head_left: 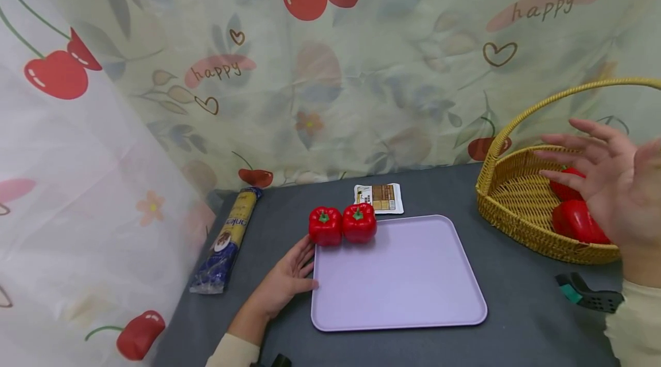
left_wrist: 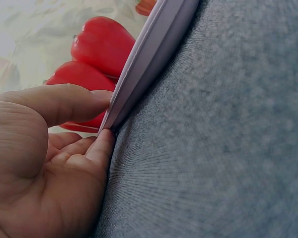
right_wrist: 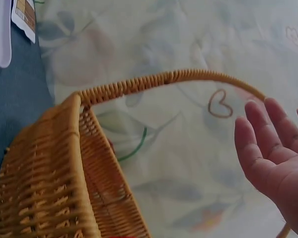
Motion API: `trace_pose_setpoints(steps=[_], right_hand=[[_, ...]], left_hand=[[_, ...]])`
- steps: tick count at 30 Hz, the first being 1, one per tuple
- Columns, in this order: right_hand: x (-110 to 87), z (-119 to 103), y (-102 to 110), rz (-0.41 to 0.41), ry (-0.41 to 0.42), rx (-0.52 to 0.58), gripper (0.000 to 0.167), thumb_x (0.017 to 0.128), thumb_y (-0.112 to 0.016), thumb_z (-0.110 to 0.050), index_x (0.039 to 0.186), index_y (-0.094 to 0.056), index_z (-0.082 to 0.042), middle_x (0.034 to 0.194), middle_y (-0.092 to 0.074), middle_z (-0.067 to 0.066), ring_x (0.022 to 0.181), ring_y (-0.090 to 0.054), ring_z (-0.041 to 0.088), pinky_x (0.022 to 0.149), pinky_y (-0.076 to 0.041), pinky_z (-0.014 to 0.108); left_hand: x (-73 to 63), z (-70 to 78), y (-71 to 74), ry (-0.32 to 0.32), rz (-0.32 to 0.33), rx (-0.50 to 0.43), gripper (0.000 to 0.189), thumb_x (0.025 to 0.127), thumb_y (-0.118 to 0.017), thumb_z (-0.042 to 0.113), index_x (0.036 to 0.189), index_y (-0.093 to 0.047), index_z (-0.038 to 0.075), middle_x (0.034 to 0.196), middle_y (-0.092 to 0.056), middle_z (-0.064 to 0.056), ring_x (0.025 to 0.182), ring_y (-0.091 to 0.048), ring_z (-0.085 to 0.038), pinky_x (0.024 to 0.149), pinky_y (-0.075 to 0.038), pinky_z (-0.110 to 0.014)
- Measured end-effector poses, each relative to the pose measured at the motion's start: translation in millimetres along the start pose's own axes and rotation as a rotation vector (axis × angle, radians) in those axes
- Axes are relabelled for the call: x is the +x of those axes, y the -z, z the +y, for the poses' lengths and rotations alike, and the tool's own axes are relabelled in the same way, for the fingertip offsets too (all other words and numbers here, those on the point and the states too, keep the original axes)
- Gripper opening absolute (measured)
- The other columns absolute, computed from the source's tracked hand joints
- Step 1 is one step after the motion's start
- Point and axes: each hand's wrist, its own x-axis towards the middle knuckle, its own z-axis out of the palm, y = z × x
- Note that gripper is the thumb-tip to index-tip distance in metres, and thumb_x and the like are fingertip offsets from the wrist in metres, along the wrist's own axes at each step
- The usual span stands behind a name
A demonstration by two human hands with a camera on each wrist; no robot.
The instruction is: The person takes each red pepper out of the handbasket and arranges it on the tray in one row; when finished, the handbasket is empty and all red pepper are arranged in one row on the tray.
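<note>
A lilac tray (head_left: 403, 281) lies flat on the grey table (head_left: 516, 304), bearing two red bell peppers at its far left corner: a left pepper (head_left: 325, 227) and a right pepper (head_left: 360, 223), side by side and seemingly touching. Both stand stem up, presumably because the broad base is the steadier seat; their place in the corner leaves most of the tray's surface bare.

The left hand (head_left: 289, 272) lies along the tray's left edge, its fingers extended and lightly bent, the thumb tip against the rim. The contact appears light and probably serves to steady the tray; whether any finger reaches beneath it cannot be told.

The right hand (head_left: 611, 183), raised before the wicker basket (head_left: 516, 235), has its fingers spread and holds nothing. In the right wrist view its fingertips overlap the line of the handle (right_wrist: 139, 84); contact cannot be judged. Inside the basket lie a red pepper (head_left: 578, 222) and, behind it, another red item (head_left: 567, 182) partly covered by the hand; the raised wall likely keeps them from rolling.

A small flat packet (head_left: 384, 198) lies beyond the tray, and a long yellow-and-blue bag (head_left: 227, 241) well to its left.
</note>
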Motion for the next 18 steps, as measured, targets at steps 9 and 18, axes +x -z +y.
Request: trace_pose_setpoints(steps=[9, 18], right_hand=[[-5.0, 10, 36, 0.109, 0.001, -0.049, 0.063, 0.114, -0.051, -0.043, 0.165, -0.044, -0.008, 0.152, -0.058, 0.018, 0.129, -0.061, 0.030, 0.096, -0.057, 0.023], [-17.4, 21, 60, 0.203, -0.105, -0.275, 0.054, 0.115, -0.053, -0.032, 0.165, -0.043, -0.015, 0.142, -0.062, -0.001, 0.120, -0.061, 0.015, 0.096, -0.052, 0.015]], left_hand=[[-0.4, -0.6, 0.2, -0.002, -0.005, -0.011, 0.107, 0.091, -0.073, -0.018, 0.175, -0.011, 0.006, 0.180, -0.013, -0.014, 0.164, -0.016, -0.032, 0.121, -0.036, -0.036], [-1.4, 2.0, -1.1, 0.008, 0.002, -0.015, 0.105, 0.092, -0.072, -0.018, 0.175, -0.013, 0.007, 0.180, -0.014, -0.014, 0.164, -0.016, -0.032, 0.122, -0.035, -0.037]])
